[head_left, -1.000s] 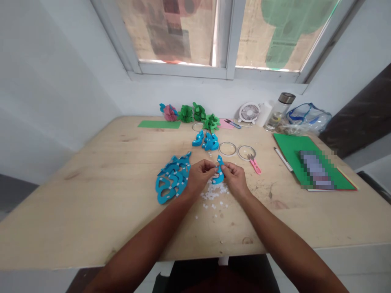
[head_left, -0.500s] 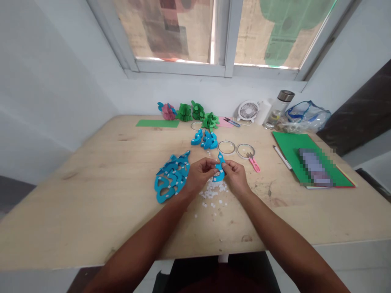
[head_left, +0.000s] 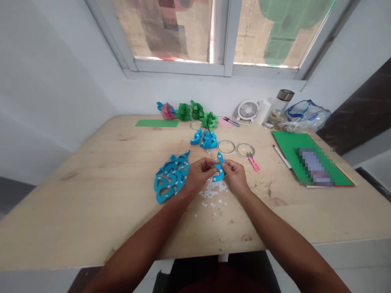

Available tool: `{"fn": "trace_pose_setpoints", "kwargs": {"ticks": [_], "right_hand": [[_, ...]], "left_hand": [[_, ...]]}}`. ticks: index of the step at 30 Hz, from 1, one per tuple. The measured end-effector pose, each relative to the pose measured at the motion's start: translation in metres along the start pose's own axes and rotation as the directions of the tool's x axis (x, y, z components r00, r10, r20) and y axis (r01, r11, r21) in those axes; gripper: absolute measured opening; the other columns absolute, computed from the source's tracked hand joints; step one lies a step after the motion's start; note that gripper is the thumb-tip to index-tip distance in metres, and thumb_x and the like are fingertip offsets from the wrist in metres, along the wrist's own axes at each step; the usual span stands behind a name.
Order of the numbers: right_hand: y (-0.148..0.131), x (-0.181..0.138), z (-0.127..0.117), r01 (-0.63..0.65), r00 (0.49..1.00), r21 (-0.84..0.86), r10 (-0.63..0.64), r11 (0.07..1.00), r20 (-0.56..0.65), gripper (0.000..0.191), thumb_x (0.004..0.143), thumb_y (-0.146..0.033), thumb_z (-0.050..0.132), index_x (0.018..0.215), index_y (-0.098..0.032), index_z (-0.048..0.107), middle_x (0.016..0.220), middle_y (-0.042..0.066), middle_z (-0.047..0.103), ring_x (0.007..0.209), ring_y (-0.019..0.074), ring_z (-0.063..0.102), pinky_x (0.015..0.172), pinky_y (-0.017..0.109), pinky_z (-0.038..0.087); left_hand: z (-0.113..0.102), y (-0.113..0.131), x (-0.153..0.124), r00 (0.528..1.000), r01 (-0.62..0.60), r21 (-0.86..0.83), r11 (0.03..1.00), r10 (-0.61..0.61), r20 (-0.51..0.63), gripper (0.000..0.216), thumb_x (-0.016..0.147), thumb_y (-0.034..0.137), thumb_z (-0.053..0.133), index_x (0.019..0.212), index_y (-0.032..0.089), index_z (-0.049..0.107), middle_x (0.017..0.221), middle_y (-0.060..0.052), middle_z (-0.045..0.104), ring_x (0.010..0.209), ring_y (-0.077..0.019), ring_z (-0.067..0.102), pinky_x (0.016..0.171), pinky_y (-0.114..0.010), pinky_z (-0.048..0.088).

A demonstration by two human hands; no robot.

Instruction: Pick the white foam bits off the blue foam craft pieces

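Item: blue cut-out piece (head_left: 219,167), thin flat sheet material, curved outline with a pointed upper tip, small white squares stuck on its face. Held upright just above the table (head_left: 91,195), near the middle of its width and about midway between near and far edges. Left hand (head_left: 198,176) pinches its left side with the fingertips closed on it; right hand (head_left: 234,177) pinches its right side likewise. Both forearms run in from the near edge.

Directly beneath the hands: a scatter of white paper bits (head_left: 214,193), tiny, square-ish, loose on the wood.

Just left of the left hand: stack of blue cut-outs (head_left: 170,177), the same curved shapes fanned flat, each dotted with white squares.

Toward the far edge: small blue folded group (head_left: 205,139); two clear rings (head_left: 235,148), round and thin-walled, side by side; pink snips (head_left: 254,163), touching the right ring. Along the far edge: green honeycomb paper shapes (head_left: 197,113), one pink-and-blue shape (head_left: 166,110), a flat green strip (head_left: 157,123), a small white fan (head_left: 248,110), a bottle with metal cap (head_left: 278,108), a clear plastic bag (head_left: 307,118).

Right side: green sheets (head_left: 291,148), flat, rectangular, with a white pen (head_left: 282,157) along their left edge.

Table surface: pale unfinished wood, knots and stains visible. Open room: wide bare wood across the left half to the left edge and left corners; a bare band along the near edge on both sides of the forearms; a narrower bare patch between the right hand and the green sheets.
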State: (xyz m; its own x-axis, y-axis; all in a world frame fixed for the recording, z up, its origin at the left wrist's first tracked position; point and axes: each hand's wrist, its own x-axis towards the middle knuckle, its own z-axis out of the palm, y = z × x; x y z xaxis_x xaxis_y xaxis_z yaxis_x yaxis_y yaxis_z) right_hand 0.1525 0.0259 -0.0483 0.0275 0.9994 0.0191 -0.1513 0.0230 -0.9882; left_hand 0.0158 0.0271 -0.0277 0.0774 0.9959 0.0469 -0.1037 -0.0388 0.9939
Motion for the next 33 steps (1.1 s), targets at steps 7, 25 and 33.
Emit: {"fn": "trace_pose_setpoints", "kwargs": {"ticks": [7, 25, 33], "right_hand": [[0.001, 0.001, 0.0, 0.004, 1.0, 0.023, -0.004, 1.0, 0.001, 0.027, 0.069, -0.042, 0.066, 0.076, -0.016, 0.07, 0.056, -0.001, 0.059, 0.05, 0.0115, 0.048, 0.049, 0.024, 0.039], [0.004, 0.001, 0.001, 0.03, 0.999, 0.019, -0.03, 0.999, -0.02, 0.024, 0.069, -0.04, 0.067, 0.074, -0.016, 0.069, 0.055, -0.002, 0.059, 0.048, 0.0112, 0.048, 0.048, 0.024, 0.037], [0.0, -0.001, 0.004, 0.022, 1.0, 0.056, -0.022, 0.998, 0.006, 0.023, 0.069, -0.039, 0.067, 0.073, -0.017, 0.067, 0.056, -0.002, 0.061, 0.05, 0.0118, 0.052, 0.05, 0.024, 0.04]], "left_hand": [[0.001, 0.002, 0.0, 1.0, 0.01, -0.012, 1.0, -0.009, 0.018, 0.023, 0.055, 0.025, 0.074, 0.074, 0.016, 0.067, 0.066, 0.0, 0.064, 0.062, -0.013, 0.059, 0.061, -0.025, 0.049], [0.004, 0.008, -0.002, 0.995, 0.09, 0.011, 0.996, -0.09, -0.035, 0.018, 0.059, 0.029, 0.071, 0.069, 0.015, 0.065, 0.056, 0.0, 0.062, 0.047, -0.0097, 0.051, 0.047, -0.022, 0.041], [0.006, 0.018, -0.006, 0.996, 0.08, 0.034, 0.996, -0.079, -0.034, 0.017, 0.062, 0.027, 0.067, 0.053, 0.016, 0.06, 0.045, 0.002, 0.055, 0.042, -0.0082, 0.045, 0.045, -0.021, 0.036]]}}
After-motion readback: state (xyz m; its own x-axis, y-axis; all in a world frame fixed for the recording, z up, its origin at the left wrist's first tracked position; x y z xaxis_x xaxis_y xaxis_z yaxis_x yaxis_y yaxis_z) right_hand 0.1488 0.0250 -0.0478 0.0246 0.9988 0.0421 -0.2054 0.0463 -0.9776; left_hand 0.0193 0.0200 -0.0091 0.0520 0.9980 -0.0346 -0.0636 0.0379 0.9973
